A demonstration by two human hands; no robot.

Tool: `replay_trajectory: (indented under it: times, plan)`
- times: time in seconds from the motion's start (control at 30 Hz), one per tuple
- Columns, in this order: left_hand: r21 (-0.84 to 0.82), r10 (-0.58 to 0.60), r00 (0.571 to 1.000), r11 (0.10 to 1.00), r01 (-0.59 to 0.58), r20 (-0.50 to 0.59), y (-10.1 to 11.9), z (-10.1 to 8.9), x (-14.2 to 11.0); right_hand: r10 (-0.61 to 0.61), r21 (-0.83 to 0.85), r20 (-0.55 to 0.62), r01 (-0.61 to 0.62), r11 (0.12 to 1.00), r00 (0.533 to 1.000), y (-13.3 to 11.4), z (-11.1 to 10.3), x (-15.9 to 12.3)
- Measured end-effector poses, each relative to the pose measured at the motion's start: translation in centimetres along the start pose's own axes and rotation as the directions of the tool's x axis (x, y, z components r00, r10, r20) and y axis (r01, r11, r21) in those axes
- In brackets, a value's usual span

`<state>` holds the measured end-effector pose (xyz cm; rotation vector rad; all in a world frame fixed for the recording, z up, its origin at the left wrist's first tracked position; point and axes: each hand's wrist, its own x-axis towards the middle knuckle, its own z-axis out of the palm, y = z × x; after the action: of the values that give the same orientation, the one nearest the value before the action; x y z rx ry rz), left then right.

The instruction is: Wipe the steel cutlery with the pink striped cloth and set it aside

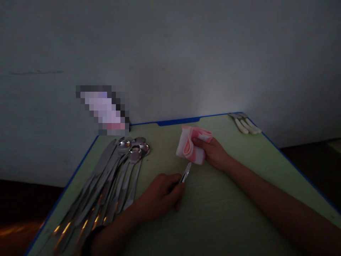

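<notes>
My left hand (165,193) is closed round a shiny metal piece of cutlery (187,171). Only a narrow length of it shows, pointing up towards a folded pink and white cloth (197,147); its kind cannot be made out. The cloth is gripped by my right hand (214,151), thumb on top and the other fingers hidden behind. The metal's upper end meets the cloth's lower edge, and whether it runs inside the folds is hidden. Left of my left hand lies a pile of metal spoons (135,154) and table knives (102,161), handles towards me.
The light green table (229,213) has a blue edge and stands against a grey wall (170,53). Several forks (243,124) with pale handles lie at its far right corner. A blurred-out bright object (103,108) leans at the far left corner.
</notes>
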<state>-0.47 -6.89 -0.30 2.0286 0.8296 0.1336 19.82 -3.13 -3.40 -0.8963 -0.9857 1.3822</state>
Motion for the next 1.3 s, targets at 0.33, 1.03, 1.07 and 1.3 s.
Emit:
replay_trajectory:
  times: [0.33,1.03,1.07,1.3]
  plan:
    - [-0.076,-0.018,0.999,0.997,0.015,-0.050,0.0,0.2,0.1,0.016,0.176,-0.148,0.011,0.984,0.989,-0.2,0.3,0.4]
    - [-0.051,-0.011,0.990,0.999,0.004,-0.140,0.2,0.1,0.7,-0.219,-0.116,-0.354,0.190,0.975,0.909,0.9,0.4,0.6]
    - [-0.043,-0.010,0.988,0.999,0.004,-0.154,0.3,0.1,0.7,-0.241,-0.147,-0.393,0.198,0.969,0.888,0.9,0.4,0.5]
    - [0.015,-0.017,0.960,1.000,0.022,-0.281,0.0,0.3,1.0,-0.159,-0.004,-0.557,0.189,0.982,0.815,1.5,2.9,-0.8]
